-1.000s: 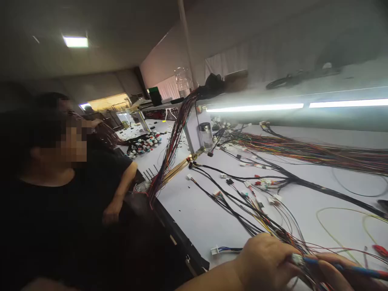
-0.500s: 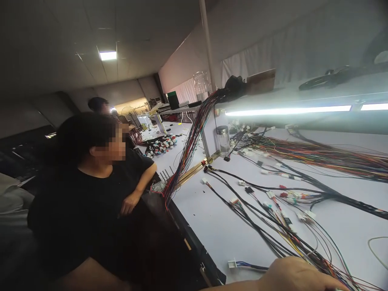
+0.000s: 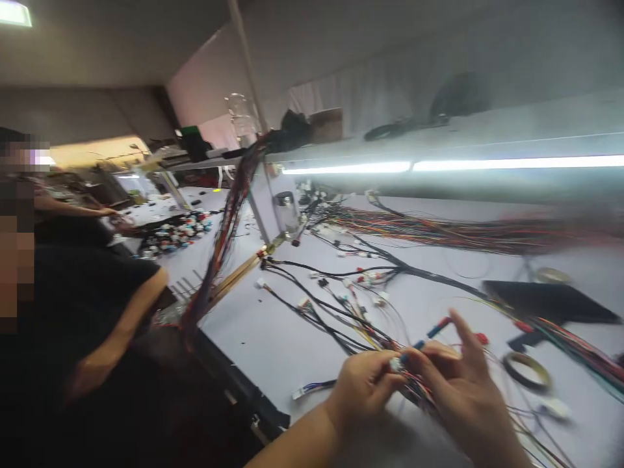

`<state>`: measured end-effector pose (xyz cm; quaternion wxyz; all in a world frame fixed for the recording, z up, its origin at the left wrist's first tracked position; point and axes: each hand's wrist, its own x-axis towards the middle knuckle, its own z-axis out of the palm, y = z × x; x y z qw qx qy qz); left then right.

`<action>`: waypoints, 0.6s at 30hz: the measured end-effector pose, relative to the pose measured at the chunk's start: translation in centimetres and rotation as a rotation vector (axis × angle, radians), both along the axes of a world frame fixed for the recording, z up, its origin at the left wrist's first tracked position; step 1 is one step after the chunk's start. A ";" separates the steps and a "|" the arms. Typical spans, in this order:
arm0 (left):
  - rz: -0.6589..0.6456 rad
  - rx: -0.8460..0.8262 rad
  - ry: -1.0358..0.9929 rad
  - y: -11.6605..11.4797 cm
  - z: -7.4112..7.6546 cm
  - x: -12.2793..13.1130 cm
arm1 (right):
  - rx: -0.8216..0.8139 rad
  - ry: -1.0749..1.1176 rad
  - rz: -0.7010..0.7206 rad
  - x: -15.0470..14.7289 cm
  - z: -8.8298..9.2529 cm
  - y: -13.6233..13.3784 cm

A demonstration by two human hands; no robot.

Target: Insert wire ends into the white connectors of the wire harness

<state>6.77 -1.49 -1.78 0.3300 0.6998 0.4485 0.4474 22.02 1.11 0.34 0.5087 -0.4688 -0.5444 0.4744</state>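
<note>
My left hand [image 3: 358, 387] is closed in a pinch on a small white connector [image 3: 396, 365] over the white table. Close against it, my right hand [image 3: 468, 390] grips a slim blue pen-like tool [image 3: 433, 330] with a red end, its index finger raised beside the red end. The tool's other end meets the connector; motion blur hides whether it goes in. Thin coloured wires [image 3: 419, 387] run beneath both hands. Black-sleeved cables [image 3: 312, 300] with connectors lie just beyond them.
A tape roll [image 3: 527, 372] and a black flat piece [image 3: 550, 302] lie to the right. A glass jar [image 3: 286, 213] stands by the shelf post. Hanging wires [image 3: 229, 227] drop over the table's left side. A co-worker in black [image 3: 88, 312] sits at left; another person is behind.
The view has swung right. My left hand, earlier low over the wires, is now raised with the connector. My right hand and the blue tool have come into view.
</note>
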 end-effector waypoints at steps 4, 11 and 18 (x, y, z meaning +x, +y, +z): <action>-0.006 -0.037 -0.015 0.0 0.1 -0.4 | 0.001 0.076 0.043 -0.8 1.1 0.0; 0.014 -0.049 0.007 -0.2 0.0 -0.5 | -0.058 0.127 0.049 -0.9 0.8 -0.1; 0.038 -0.039 0.089 -0.3 0.6 0.1 | -0.159 0.151 0.022 -0.9 1.7 -0.5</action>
